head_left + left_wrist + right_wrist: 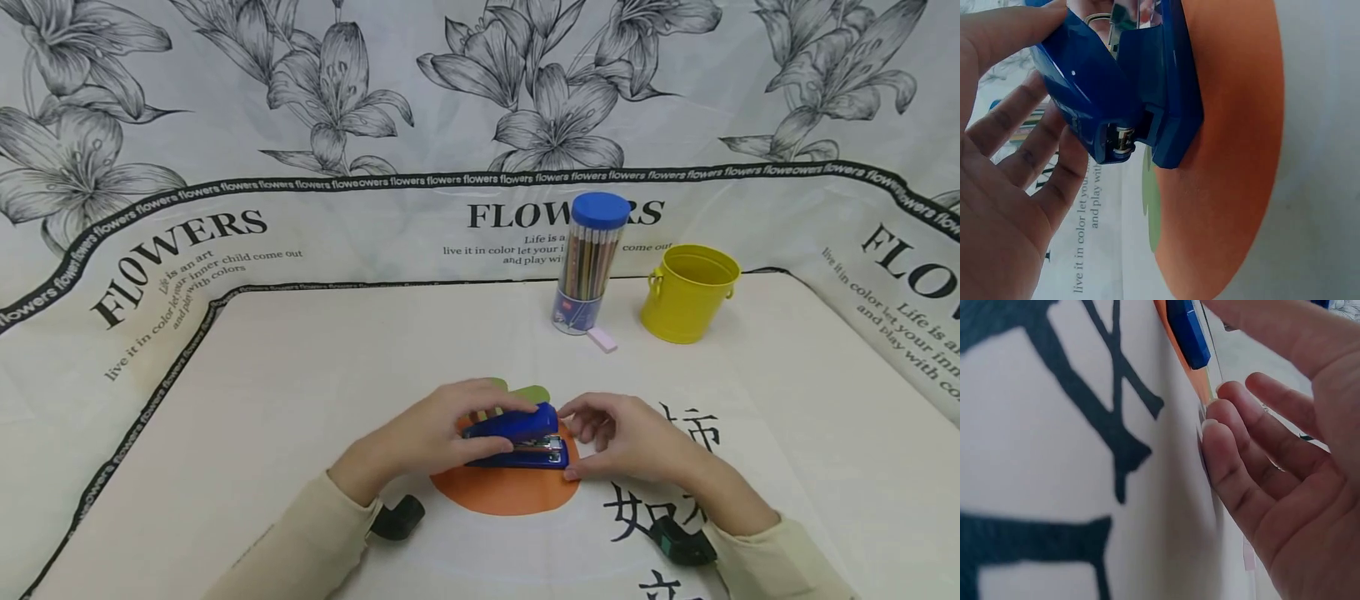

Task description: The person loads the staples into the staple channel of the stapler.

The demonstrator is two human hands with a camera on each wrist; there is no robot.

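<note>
A blue stapler (517, 435) rests over an orange round printed shape (510, 496) on the tabletop, its top arm raised from the base so the metal inside shows. My left hand (442, 425) grips it from the left, with the thumb on the near side and fingers over the top. In the left wrist view, the stapler's rear end with its hinge (1124, 139) faces the camera. My right hand (626, 437) is at the stapler's front end, thumb by the base corner and index fingertip near the top arm, fingers loosely bent. Whether they touch it is unclear.
Behind the hands stand a clear tube of pencils with a blue lid (600, 212) and a yellow bucket (681, 300). A small pink block (602, 340) lies beside the tube. Black printed characters (628, 510) mark the cloth on the right.
</note>
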